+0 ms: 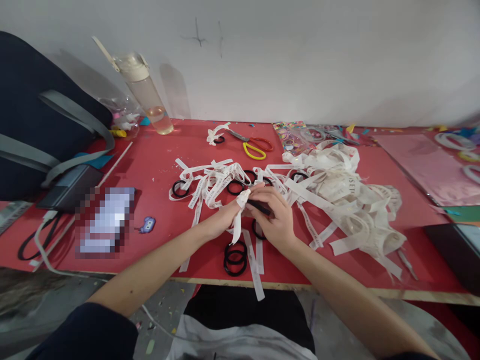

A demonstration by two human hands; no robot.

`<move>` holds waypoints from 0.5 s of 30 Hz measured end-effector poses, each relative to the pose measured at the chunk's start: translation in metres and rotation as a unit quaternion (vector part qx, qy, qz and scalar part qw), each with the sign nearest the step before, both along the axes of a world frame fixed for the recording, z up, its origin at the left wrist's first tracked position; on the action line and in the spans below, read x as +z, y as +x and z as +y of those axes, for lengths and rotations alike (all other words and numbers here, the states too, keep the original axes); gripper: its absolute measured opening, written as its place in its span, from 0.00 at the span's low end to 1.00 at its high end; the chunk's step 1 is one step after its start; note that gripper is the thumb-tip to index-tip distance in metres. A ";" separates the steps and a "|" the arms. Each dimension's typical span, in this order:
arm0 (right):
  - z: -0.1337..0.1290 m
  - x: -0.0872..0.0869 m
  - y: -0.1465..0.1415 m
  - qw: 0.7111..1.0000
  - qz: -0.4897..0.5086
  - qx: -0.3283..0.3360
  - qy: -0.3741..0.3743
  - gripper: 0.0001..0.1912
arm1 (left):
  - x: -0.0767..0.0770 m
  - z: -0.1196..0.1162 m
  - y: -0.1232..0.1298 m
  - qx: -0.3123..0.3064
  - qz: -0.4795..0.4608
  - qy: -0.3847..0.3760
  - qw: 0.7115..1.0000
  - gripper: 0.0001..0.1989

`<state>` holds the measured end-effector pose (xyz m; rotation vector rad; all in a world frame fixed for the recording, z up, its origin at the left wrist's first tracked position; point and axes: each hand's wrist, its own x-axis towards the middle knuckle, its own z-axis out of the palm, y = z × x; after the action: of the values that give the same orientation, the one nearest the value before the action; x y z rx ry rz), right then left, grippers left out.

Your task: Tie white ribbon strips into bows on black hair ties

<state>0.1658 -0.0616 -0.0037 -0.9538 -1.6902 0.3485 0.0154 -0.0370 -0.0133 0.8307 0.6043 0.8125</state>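
My left hand [222,219] and my right hand [278,216] meet over the middle of the red table. A white printed ribbon [237,227] is pinched in my left hand, its tail hanging down. Curled fingers of my right hand grip a black hair tie [259,206], which lies close against the ribbon; whether the two are knotted cannot be made out. Left of and behind the hands lie tied ribbons with hair ties [180,189]. Two loose hair ties [235,265] overlap near the front edge. Some fingertips of my left hand are hidden.
A large heap of white ribbon [347,192] lies to the right. Behind are scissors [257,145] and a plastic packet [294,137]. A water bottle [146,95], a blurred-out phone [107,220], a dark bag [37,115] and a cable [41,245] are on the left.
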 end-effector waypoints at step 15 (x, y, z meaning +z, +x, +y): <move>0.000 0.004 0.007 0.999 -0.018 0.040 -0.010 0.13 | 0.000 0.001 -0.001 -0.076 0.065 0.130 0.987 0.31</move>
<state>0.1730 -0.0611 0.0005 -0.9145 -1.7634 0.4045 0.0142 -0.0358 -0.0129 1.1610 0.5491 0.7093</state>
